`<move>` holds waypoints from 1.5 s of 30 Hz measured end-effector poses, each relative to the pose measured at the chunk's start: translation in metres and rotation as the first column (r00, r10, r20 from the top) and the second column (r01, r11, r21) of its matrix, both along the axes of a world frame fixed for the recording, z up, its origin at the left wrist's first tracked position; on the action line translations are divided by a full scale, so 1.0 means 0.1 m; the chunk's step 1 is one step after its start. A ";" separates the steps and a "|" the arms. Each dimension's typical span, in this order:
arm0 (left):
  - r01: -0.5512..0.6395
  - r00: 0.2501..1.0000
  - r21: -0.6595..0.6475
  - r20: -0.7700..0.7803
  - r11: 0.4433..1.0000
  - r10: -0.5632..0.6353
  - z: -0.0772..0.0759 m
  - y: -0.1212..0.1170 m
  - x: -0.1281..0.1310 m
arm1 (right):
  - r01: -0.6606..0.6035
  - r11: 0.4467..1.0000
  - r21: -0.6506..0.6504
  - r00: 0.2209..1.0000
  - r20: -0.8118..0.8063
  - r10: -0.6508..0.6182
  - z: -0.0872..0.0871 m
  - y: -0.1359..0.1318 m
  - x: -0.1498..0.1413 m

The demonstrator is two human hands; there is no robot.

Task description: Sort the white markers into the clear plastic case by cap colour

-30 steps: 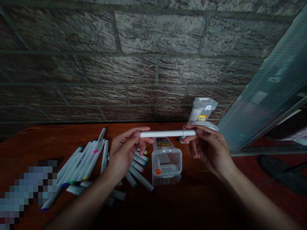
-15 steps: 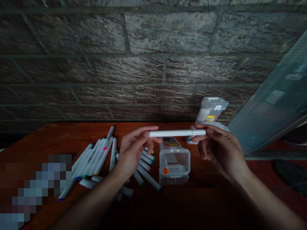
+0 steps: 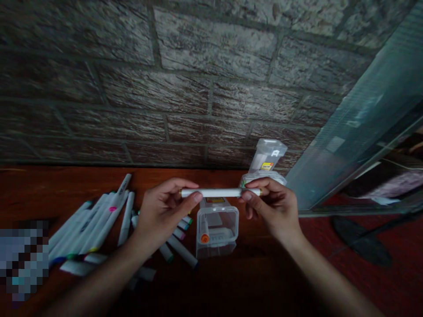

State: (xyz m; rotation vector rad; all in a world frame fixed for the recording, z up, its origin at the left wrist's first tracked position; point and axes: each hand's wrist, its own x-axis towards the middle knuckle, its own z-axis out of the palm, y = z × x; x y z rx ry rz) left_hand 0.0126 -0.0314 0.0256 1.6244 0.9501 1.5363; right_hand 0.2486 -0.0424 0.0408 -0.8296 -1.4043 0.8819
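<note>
Your left fingers (image 3: 195, 197) and right fingers (image 3: 256, 203) pinch a white marker (image 3: 220, 193), roughly level between them, near its ends. Likely light, stiff and slick, it suits this two-ended fingertip hold.

Stone-block wall (image 3: 214, 42) behind wooden table (image 3: 62, 182); translucent panel (image 3: 366, 92) at right; red floor (image 3: 406, 273) (dark base (image 3: 360, 241) on it)

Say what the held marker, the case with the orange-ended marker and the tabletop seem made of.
Held marker: probably plastic, with a smooth, matte-looking white barrel. Case: likely hard plastic, clear and glossy, showing see-through walls and bright rim. Tabletop: perhaps varnished wood, judging by reddish-brown colour and faint sheen.
</note>
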 end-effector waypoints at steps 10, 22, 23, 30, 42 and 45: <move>0.015 1.000 -0.030 -0.001 0.999 -0.015 -0.04 0.00 -0.02 | -0.031 0.999 0.014 0.999 0.018 0.031 -0.06 0.04 0.05; 0.012 0.999 -0.006 0.036 1.000 -0.012 0.00 -0.01 0.01 | -0.069 0.998 -0.014 0.998 0.002 0.069 -0.07 0.04 0.06; 0.022 0.999 -0.011 0.047 1.000 -0.022 -0.01 -0.01 0.01 | -0.072 0.997 -0.018 0.997 0.000 0.072 -0.07 0.04 0.06; 0.148 0.981 -0.076 0.136 0.986 -0.137 -0.05 0.01 -0.02 | -0.097 0.994 -0.056 0.995 -0.039 0.095 -0.10 0.06 0.10; 0.307 0.899 -0.080 0.352 0.948 -0.261 -0.09 0.04 -0.04 | -0.160 0.975 -0.155 0.969 -0.214 0.125 -0.03 0.06 0.08; 0.320 0.882 -0.087 0.390 0.943 -0.263 -0.06 0.05 -0.05 | -0.168 0.971 -0.173 0.960 -0.254 0.121 0.00 0.05 0.07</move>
